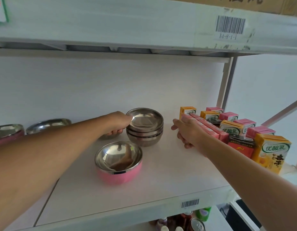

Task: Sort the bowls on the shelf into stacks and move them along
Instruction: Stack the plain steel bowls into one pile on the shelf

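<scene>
1. the stack of steel bowls (pixel 145 129) stood mid-shelf toward the back; plain metal, nested, rims roughly aligned.
2. the left hand (pixel 117 123) gripped the top bowl's left rim, thumb over the edge and fingers curled beneath.
3. the pink bowl (pixel 118 161) sat in front of the stack, steel-lined, apart from it.
4. the right hand (pixel 188 131) hovered beside the drink cartons (pixel 231 128), fingers loosely spread, holding nothing.
5. two further bowls (pixel 47 125) stood at far left on the shelf (pixel 169 172).

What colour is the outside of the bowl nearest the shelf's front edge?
Pink, with a bare steel inside; the bowl shows clearly in the head view.
</scene>
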`<state>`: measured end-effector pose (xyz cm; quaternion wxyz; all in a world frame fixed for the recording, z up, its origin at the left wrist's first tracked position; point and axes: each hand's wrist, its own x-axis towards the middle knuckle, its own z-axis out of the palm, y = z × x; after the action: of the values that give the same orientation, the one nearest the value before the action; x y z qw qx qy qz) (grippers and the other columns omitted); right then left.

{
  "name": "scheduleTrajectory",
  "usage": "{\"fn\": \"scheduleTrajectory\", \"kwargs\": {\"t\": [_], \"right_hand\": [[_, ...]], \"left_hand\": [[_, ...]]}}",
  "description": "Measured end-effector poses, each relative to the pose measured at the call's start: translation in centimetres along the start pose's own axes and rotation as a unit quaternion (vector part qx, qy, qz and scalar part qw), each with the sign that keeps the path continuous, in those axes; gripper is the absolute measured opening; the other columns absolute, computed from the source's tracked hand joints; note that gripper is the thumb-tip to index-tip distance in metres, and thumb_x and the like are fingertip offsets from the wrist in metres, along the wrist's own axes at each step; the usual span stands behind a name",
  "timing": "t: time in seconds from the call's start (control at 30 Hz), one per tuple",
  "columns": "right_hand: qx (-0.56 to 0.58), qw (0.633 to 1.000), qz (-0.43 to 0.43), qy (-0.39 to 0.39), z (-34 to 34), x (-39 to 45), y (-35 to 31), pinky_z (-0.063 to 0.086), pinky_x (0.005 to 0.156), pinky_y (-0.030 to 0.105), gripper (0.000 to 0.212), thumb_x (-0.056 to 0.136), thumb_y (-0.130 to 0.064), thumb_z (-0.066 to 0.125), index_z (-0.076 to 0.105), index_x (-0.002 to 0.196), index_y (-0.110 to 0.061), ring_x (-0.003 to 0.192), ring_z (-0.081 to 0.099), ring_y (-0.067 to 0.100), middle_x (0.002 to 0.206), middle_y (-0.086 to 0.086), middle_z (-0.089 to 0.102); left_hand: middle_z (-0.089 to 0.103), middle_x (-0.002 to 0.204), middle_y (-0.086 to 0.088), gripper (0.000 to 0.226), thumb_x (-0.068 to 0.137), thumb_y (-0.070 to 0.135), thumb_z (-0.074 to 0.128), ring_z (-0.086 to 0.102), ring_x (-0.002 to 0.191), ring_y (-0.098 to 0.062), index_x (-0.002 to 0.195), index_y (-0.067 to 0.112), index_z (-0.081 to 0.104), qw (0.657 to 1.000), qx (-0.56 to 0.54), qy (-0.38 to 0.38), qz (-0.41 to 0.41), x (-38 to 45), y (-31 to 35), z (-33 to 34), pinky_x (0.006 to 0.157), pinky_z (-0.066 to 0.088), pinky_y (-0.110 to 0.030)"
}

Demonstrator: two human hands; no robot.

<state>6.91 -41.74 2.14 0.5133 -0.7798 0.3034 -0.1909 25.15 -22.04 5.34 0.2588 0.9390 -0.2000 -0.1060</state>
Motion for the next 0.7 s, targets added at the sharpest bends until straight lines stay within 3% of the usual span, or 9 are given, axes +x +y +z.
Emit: {"fn": "scheduleTrajectory", "kwargs": {"t": [0.1, 0.17, 0.23, 0.37, 0.5, 0.7], "right_hand": [[-0.002, 1.0, 0.009, 0.005, 0.7, 0.5, 0.5, 0.034, 0.045, 0.022, 0.038, 0.109, -0.044, 0.05, 0.072, 0.105, -0.013, 0.049, 0.042, 0.018, 0.063, 0.004, 0.051], [0.0, 1.0, 0.014, 0.002, 1.0, 0.5, 0.9, 0.032, 0.044, 0.02, 0.031, 0.107, -0.035, 0.052, 0.073, 0.105, -0.013, 0.043, 0.039, 0.016, 0.06, 0.004, 0.051], [-0.026, 0.999, 0.015, -0.014, 1.3, 0.3, 1.3, 0.031, 0.044, 0.019, 0.026, 0.103, -0.025, 0.053, 0.075, 0.103, -0.011, 0.04, 0.037, 0.016, 0.059, 0.005, 0.051], [-0.185, 0.98, -0.025, -0.069, 1.7, -1.0, 1.7, 0.043, 0.043, 0.025, 0.023, 0.103, -0.028, 0.06, 0.078, 0.094, -0.016, 0.047, 0.051, 0.019, 0.064, 0.006, 0.061], [-0.308, 0.943, -0.084, -0.098, 2.9, -2.4, 1.3, 0.055, 0.051, 0.03, 0.021, 0.103, -0.036, 0.067, 0.079, 0.094, -0.021, 0.05, 0.065, 0.017, 0.075, 0.01, 0.079], [-0.274, 0.95, -0.108, -0.103, 4.2, -3.5, 0.3, 0.054, 0.048, 0.029, 0.022, 0.104, -0.024, 0.064, 0.082, 0.092, -0.022, 0.048, 0.064, 0.015, 0.071, 0.008, 0.079]], "left_hand": [[0.046, 0.036, 0.001, 0.089, 0.099, 0.086, 0.022, 0.042, 0.048, -0.021, 0.062, 0.012, 0.054, 1.0, -0.011, 0.008, 0.004, -0.3, -1.0, -0.4, 0.053, 0.035, -0.027], [0.055, 0.042, -0.002, 0.095, 0.097, 0.088, 0.017, 0.05, 0.051, -0.023, 0.064, 0.01, 0.06, 0.999, -0.019, 0.028, 0.003, 0.1, -2.3, -1.0, 0.055, 0.04, -0.028], [0.06, 0.051, -0.002, 0.088, 0.099, 0.083, 0.022, 0.05, 0.046, -0.021, 0.071, 0.011, 0.063, 0.999, -0.028, 0.029, -0.005, 0.6, -4.3, -1.9, 0.051, 0.041, -0.025], [0.058, 0.04, 0.005, 0.069, 0.103, 0.069, 0.041, 0.044, 0.028, -0.012, 0.074, 0.011, 0.064, 0.999, 0.034, -0.01, 0.016, -0.2, -9.1, -3.3, 0.041, 0.038, -0.017], [0.066, 0.051, 0.001, 0.061, 0.102, 0.061, 0.048, 0.061, 0.044, -0.018, 0.068, 0.015, 0.067, 0.978, 0.154, 0.058, 0.126, -2.6, -12.3, -3.6, 0.056, 0.051, -0.028], [0.053, 0.057, -0.001, 0.05, 0.102, 0.044, 0.051, 0.05, 0.052, -0.021, 0.06, 0.016, 0.05, 0.957, 0.199, 0.117, 0.178, -7.0, -14.6, -3.4, 0.055, 0.036, -0.031]]}}
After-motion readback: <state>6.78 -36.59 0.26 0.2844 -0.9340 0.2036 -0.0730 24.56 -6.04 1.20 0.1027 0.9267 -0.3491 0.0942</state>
